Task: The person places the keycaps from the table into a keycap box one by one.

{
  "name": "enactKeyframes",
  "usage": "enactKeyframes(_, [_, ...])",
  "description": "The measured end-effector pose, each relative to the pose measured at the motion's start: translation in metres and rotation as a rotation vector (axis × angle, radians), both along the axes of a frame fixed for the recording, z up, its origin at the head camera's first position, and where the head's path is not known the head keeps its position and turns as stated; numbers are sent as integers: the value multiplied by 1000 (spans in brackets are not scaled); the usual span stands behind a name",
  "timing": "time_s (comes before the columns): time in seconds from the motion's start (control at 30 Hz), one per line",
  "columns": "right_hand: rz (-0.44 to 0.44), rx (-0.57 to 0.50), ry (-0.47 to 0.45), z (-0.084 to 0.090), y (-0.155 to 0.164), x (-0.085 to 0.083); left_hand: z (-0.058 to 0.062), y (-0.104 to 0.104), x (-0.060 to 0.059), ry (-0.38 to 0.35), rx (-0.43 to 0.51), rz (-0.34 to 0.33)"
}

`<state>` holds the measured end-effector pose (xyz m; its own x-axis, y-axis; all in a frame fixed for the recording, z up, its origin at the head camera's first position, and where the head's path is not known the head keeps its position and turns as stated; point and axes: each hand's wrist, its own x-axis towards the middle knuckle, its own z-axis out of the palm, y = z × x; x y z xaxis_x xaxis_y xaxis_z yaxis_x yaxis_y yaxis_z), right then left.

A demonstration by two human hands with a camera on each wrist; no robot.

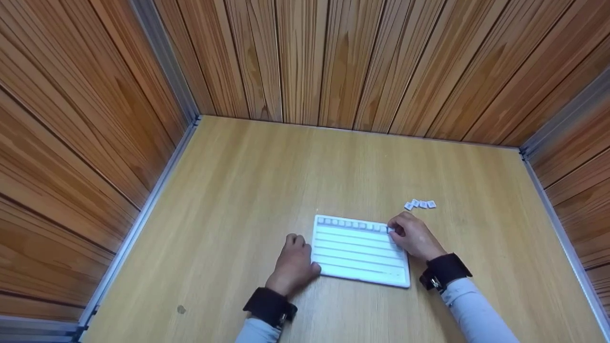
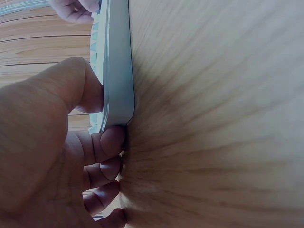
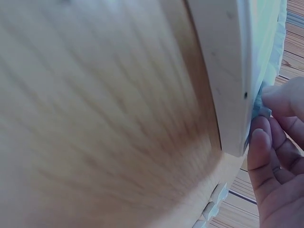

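While the left hand (image 1: 291, 267) steadies the white tray (image 1: 360, 252) low in the frame, right-hand fingers (image 3: 260, 142) pinch a tiny tile (image 3: 261, 112); light, stiff, best nipped by its edges.

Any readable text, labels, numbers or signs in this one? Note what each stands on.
None can be read.
White tray: no print visible in any view.
Tiles in its top row: faces too small and blurred to tell if they carry marks.
Loose tiles on the table: likewise too small.
Tile pinched by the right hand: face hidden.
Wrist straps: no readable label.
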<state>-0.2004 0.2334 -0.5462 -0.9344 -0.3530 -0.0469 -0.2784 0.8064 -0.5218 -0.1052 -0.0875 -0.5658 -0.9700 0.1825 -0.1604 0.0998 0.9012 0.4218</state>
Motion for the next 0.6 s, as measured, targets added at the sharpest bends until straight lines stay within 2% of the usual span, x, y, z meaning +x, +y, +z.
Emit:
enactKeyframes(0.27, [2, 2, -23, -2, 0, 0, 0, 0, 1, 1, 7, 2])
enactKeyframes(0.5, [49, -19, 90, -6, -1, 0, -1, -1, 2, 53, 6, -17])
enactKeyframes(0.6, [52, -25, 105, -7, -2, 0, -1, 0, 2, 50, 3, -17])
